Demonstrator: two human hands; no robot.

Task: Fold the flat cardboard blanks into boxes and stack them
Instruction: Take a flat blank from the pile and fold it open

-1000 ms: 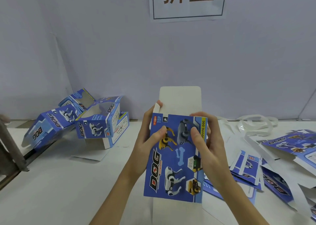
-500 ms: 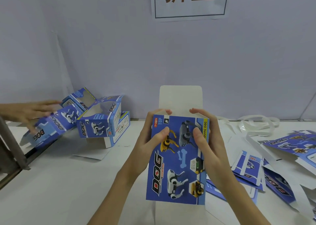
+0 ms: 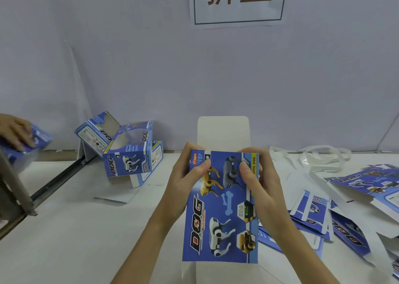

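Both hands held one box upright over the tabletop's (image 3: 64, 229) near edge, about midway along it: the left hand (image 3: 185, 180) gripped the box (image 3: 222, 214) at its upper left corner, the right hand (image 3: 257, 182) at its upper right, thumbs pressed on the printed face. Its white top flap (image 3: 223, 132) stood unfolded above the fingers. Closing that end looked like the step in hand; next, the flap needed bending down and tucking in. Folded boxes (image 3: 127, 151) sat by the far left edge, flat blanks (image 3: 323, 216) along the right edge.
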